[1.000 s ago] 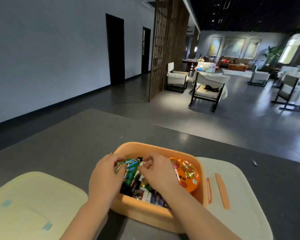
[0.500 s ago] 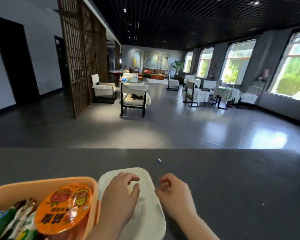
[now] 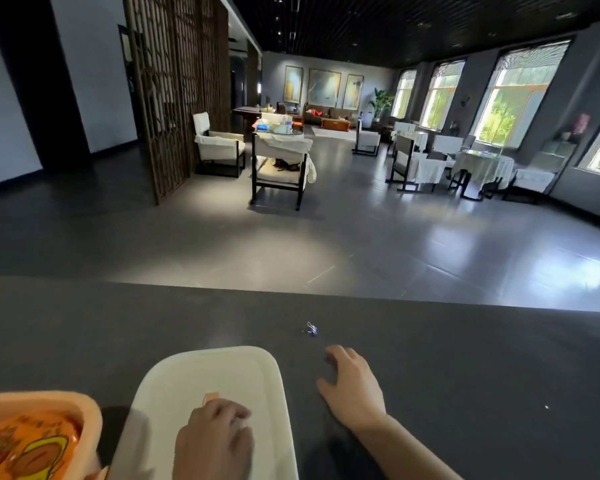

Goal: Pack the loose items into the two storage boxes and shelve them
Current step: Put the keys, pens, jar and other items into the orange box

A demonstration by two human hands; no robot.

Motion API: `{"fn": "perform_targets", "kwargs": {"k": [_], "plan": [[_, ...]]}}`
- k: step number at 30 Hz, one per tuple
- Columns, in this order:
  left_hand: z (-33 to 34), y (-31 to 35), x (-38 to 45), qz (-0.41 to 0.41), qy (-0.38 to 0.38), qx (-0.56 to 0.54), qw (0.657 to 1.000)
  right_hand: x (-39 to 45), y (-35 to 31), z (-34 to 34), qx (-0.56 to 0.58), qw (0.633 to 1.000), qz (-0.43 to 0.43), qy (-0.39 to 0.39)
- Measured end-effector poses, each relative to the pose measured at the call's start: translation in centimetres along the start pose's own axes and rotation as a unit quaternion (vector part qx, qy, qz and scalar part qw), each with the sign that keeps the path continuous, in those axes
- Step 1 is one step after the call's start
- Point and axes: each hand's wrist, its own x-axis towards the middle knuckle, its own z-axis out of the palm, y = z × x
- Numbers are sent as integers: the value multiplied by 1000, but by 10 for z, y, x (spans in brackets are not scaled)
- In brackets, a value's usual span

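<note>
The orange storage box (image 3: 89, 408) shows only its right corner at the bottom left, with an orange round snack pack (image 3: 28, 448) inside. Its cream lid (image 3: 215, 372) lies flat on the dark table just right of the box. My left hand (image 3: 213, 439) rests palm-down on the near part of the lid, partly covering an orange handle strip (image 3: 211, 396). My right hand (image 3: 352, 386) lies on the bare table to the right of the lid, fingers spread, holding nothing. A tiny binder clip (image 3: 311, 330) sits on the table just beyond my right hand.
The dark grey table (image 3: 482, 375) stretches wide to the right and ends at a far edge (image 3: 395, 301). Beyond it is a tiled floor with armchairs (image 3: 279, 168), a wooden lattice screen (image 3: 174, 91) and a round table with chairs (image 3: 478, 164).
Both hands left the box's contents and moved right. The left hand now lies on the lid and the right hand has spread open on the table. The view has swung right.
</note>
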Motion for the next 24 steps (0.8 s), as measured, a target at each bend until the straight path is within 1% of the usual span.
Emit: {"fn": "perform_targets", "kwargs": {"k": [2, 3, 7, 9, 11, 13, 16, 18, 21, 24], "plan": [[9, -6, 1, 45, 49, 18, 998, 39, -3, 12, -24, 999, -16, 14], [12, -7, 0, 50, 69, 24, 996, 56, -5, 18, -40, 999, -23, 18], [20, -8, 0, 40, 72, 27, 996, 97, -9, 40, -100, 995, -24, 7], [19, -9, 1, 48, 84, 41, 994, 99, -7, 49, -104, 994, -24, 26], [18, -9, -1, 38, 84, 37, 995, 91, -6, 52, -88, 995, -25, 47], [19, -9, -5, 30, 63, 36, 997, 78, -4, 50, -71, 997, -17, 41], [10, -6, -14, 8, -21, 50, 998, 52, -2, 34, -34, 999, -8, 30], [1, -6, -25, 11, -59, 50, 997, 32, -7, 14, -11, 999, -19, 38], [-22, 3, -50, 4, -74, 16, 997, 1, -36, -19, 39, 995, -68, 61], [-51, 13, -79, 5, -73, -47, 996, -35, -92, -41, 105, 983, -137, 61]]}}
